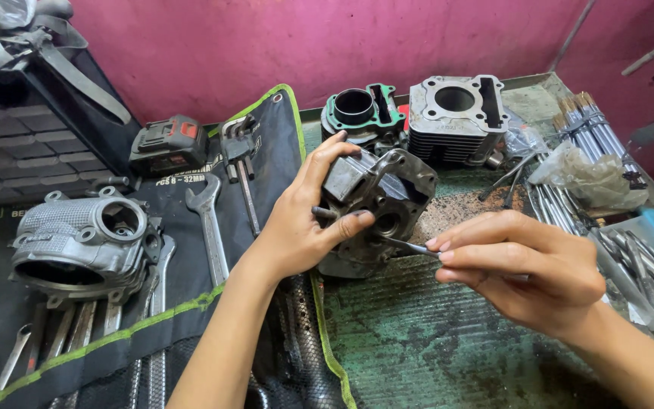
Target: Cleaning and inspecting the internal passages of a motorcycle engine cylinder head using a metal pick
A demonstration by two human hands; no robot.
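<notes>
My left hand (297,227) wraps the grimy cylinder head (376,201), thumb across its near face and fingers (325,155) curled over the top, holding it tilted just above the green bench (433,341). My right hand (527,269) pinches a thin metal pick (410,246) between thumb and forefinger, closed tight on its shaft, with the tip touching the head's lower edge just beside my left thumb.

The risk I see is slippage. The head looks oily, and only one hand holds it; if I press hard with the pick, the casting could twist out of my grip or the tip could skid off and jab my left thumb. Prying at an angle might also scratch a sealing surface, I judge.

Beyond my left fingers stand two cylinder blocks (456,113). Left of my wrist, spanners (207,227) lie on a black tool roll (191,303) with another head casting (85,238).

I cannot see what the pick's tip engages; the recess is dark. The pick's handle is hidden inside my right palm, and both forearms are cut off by the frame.
</notes>
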